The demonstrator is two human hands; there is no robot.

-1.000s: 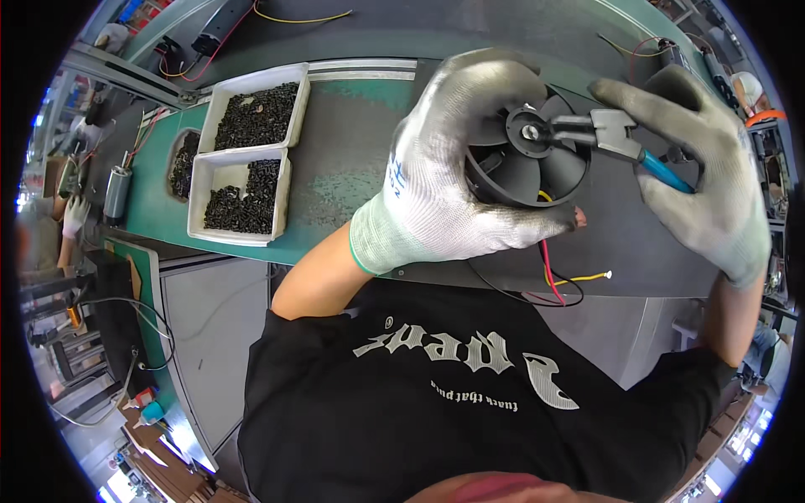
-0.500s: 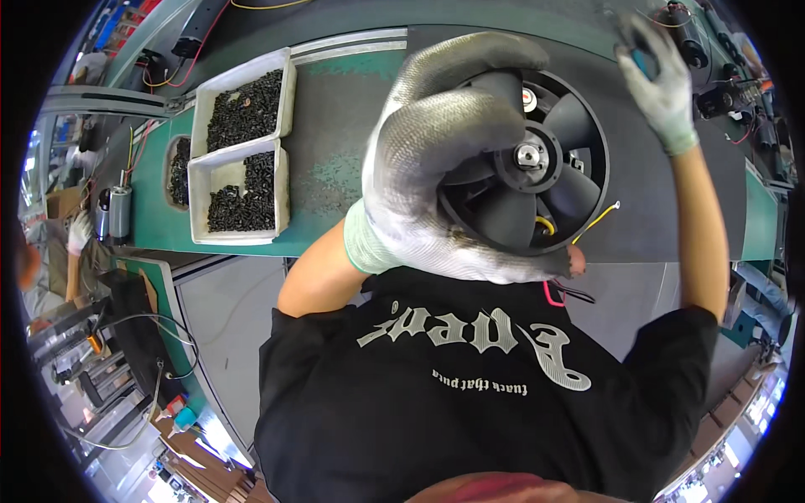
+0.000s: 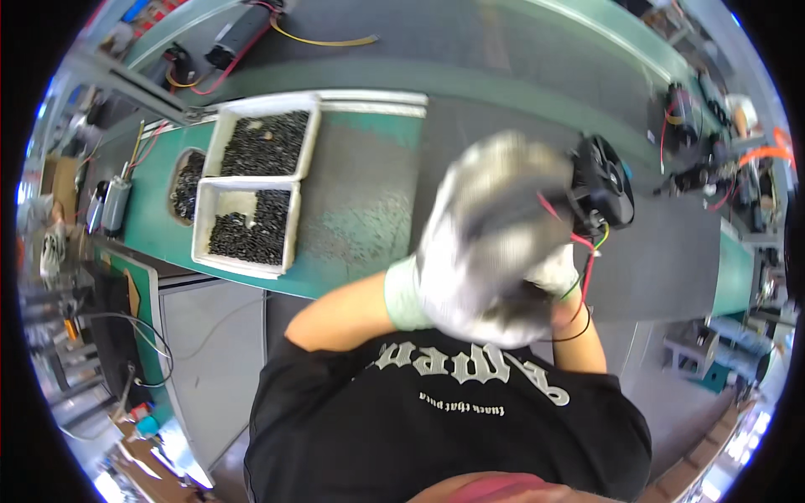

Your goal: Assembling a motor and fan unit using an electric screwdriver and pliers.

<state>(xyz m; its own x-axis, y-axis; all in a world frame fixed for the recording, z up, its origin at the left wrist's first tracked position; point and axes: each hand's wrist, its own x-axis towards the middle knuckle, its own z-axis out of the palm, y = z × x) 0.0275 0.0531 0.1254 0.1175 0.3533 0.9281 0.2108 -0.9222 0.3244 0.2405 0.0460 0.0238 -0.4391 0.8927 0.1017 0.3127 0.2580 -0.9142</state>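
Note:
My left hand (image 3: 495, 243), in a white glove with grey-coated fingers, is in front of my chest, smeared by motion. My right hand (image 3: 555, 272), gloved too, is mostly hidden behind it; its fingers do not show. Just beyond the left fingers, a black fan (image 3: 604, 180) is tilted so that its side shows. Whether the left fingers touch the fan is unclear. Red, black and yellow-green wires (image 3: 589, 260) hang from the fan past my right hand and wrist.
Two white bins (image 3: 295, 230) of small black parts stand on the left of the green-grey bench (image 3: 360, 226). A cutout (image 3: 189, 189) beside them holds more parts. Cylindrical motors (image 3: 117, 205) stand at the far left; another motor (image 3: 239, 38) with wires lies at the back. More wired motors (image 3: 683, 117) are at right.
My left hand has moved down and right from where it held the fan up. The fan has turned from face-on to side-on. My right hand has come in from the far right.

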